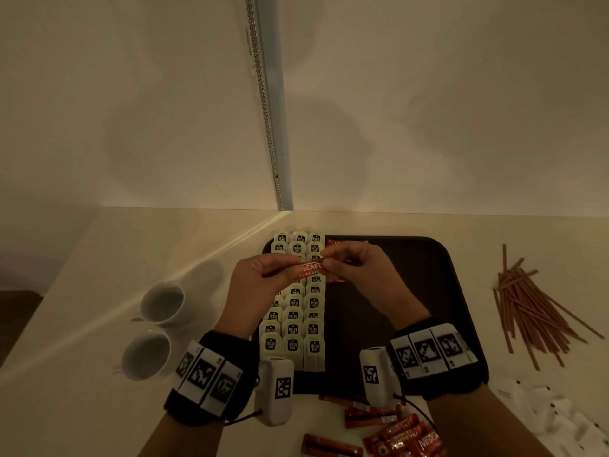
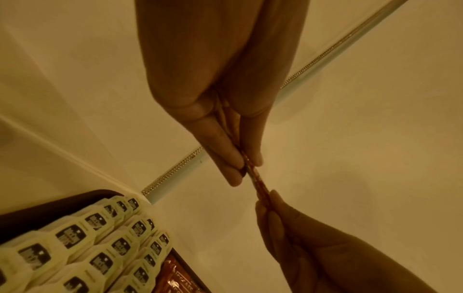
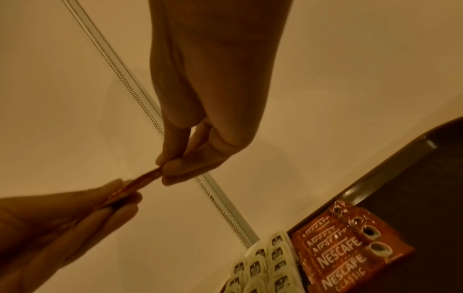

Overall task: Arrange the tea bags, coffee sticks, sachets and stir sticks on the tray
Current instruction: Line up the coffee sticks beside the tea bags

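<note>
A: What is held above the tray (image 1: 461, 291)?
B: One coffee stick (image 1: 308, 270), pinched at each end by the left hand (image 1: 253, 285) and right hand (image 1: 359, 268), over the tea bags (image 1: 293, 328).
A: Bare room?
B: The tray's right half is seen bare.

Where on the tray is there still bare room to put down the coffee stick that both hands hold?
The tray is bare over its right part, from the laid coffee sticks to the right rim. The left part is crowded: three columns of tea bags fill it. The left hand and right hand pinch the held coffee stick above them.
</note>
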Demonstrator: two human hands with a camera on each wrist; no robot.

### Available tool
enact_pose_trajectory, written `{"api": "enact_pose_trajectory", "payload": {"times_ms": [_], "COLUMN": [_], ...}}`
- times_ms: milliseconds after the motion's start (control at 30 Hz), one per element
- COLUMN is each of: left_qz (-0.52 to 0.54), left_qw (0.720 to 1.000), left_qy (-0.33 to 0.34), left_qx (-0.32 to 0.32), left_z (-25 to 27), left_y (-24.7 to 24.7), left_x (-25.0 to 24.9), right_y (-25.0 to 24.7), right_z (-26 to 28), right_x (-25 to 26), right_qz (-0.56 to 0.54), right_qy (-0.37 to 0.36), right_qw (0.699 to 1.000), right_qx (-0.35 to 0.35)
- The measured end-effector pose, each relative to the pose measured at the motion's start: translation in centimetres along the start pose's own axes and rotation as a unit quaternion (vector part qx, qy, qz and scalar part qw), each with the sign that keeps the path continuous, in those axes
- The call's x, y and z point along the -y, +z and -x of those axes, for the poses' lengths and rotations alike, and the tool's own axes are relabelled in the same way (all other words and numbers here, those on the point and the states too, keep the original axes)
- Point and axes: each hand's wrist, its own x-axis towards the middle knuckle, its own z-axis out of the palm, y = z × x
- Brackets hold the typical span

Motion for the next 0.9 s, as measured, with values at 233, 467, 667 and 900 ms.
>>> {"api": "enact_pose_trajectory", "payload": {"times_ms": [233,467,667,900], "left_qz": [-0.004,-0.130,-0.186,-0.168], "left_qw": [1.000,0.990,0.970,0.963], "left_qy": [-0.023,-0.037,-0.117,-0.206], "left_qx": [0.014,0.035,0.106,0.038], "left_z": [0.1,0.9,3.7,7.3], "left_y": [0.0,-1.1,-5.0,-8.4], "left_x": [0.3,1.1,3.3,6.3], "right_y": [-1.1,-4.5,-6.9,-5.9], "right_z": [-0.3,-1.7,-2.3,-2.5], "right_x": [0.3,-2.0,-7.7,-10.9], "right_qz": [0.044,0.177,0.248,0.249], "right_qy": [0.024,0.033,0.102,0.156], "right_qw": [0.997,0.982,0.959,0.952], "right_qx": [0.052,-0.049,-0.095,-0.087]}}
